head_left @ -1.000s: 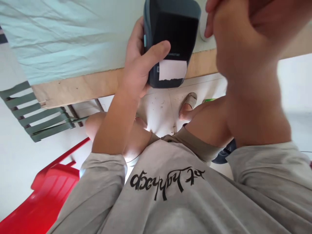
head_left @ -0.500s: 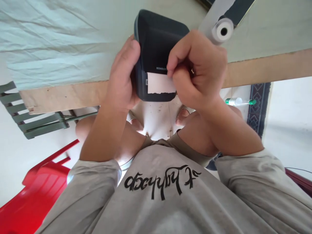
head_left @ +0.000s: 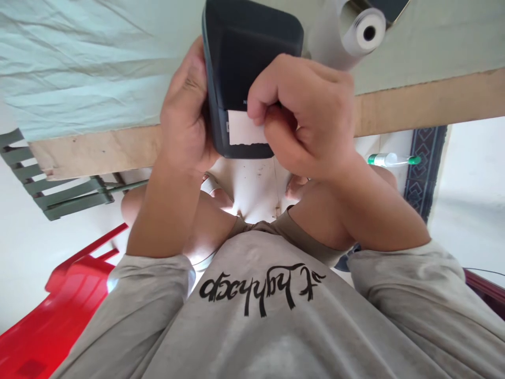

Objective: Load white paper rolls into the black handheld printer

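The left hand's (head_left: 185, 123) fingers grasp the dark label printer (head_left: 246, 58) by its side, above the table's (head_left: 426, 100) front edge; the right hand's (head_left: 307, 113) pinch the paper strip's (head_left: 241, 127) right end. Best hold the printer firmly and draw any pull evenly across its slot

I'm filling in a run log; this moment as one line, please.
left hand: holds dark printer | right hand: touches paper strip | paper roll: on table

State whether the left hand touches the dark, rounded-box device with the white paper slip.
Touching. The head view shows the left hand gripping the side of the dark device, no gap showing.
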`<action>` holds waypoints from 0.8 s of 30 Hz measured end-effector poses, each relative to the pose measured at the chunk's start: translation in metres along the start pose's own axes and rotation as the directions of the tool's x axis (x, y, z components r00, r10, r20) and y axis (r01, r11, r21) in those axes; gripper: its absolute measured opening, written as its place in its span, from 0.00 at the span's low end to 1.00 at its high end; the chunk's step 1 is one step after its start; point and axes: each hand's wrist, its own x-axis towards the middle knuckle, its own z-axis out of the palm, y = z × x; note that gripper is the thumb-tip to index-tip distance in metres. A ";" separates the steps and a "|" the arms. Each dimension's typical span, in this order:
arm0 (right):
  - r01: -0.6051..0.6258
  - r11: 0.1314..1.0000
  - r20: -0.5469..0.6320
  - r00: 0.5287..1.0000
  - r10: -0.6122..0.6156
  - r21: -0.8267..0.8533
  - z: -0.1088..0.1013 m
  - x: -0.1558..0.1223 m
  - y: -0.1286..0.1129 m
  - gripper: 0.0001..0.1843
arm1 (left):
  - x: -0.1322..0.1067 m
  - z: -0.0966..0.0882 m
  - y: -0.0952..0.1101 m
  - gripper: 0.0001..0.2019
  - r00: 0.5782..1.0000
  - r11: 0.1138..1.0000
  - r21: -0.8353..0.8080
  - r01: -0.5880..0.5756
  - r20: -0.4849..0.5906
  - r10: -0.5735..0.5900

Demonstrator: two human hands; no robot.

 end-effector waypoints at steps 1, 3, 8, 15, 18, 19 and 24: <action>0.003 1.000 0.002 1.000 -0.003 -0.013 0.000 -0.001 -0.001 0.13 | 0.000 0.000 0.001 0.18 1.000 1.000 0.004 0.020 -0.004 -0.020; 0.009 0.999 -0.009 1.000 -0.010 -0.034 -0.001 -0.002 -0.001 0.12 | 0.000 0.000 0.003 0.18 0.998 0.997 0.020 0.068 -0.014 -0.068; 0.043 0.950 0.032 0.999 -0.035 -0.310 -0.009 -0.006 0.000 0.10 | 0.001 0.003 0.002 0.22 0.995 0.995 0.043 0.092 0.041 -0.094; 0.056 0.890 0.065 0.997 -0.030 -0.453 -0.015 -0.011 0.004 0.09 | 0.003 -0.003 -0.003 0.21 0.999 0.997 0.055 0.046 0.026 -0.047; 0.065 0.917 0.081 0.996 -0.036 -0.393 -0.014 -0.015 0.005 0.11 | 0.003 -0.005 -0.006 0.21 0.999 0.999 0.021 -0.026 0.031 0.026; 0.065 0.924 0.085 0.996 -0.035 -0.376 -0.014 -0.016 0.005 0.11 | 0.002 -0.005 -0.007 0.20 0.998 0.999 0.009 -0.053 0.045 0.053; 0.049 0.917 0.015 0.999 -0.047 -0.396 -0.013 -0.019 0.006 0.12 | 0.003 -0.006 -0.004 0.18 0.996 1.000 0.017 0.016 0.083 -0.018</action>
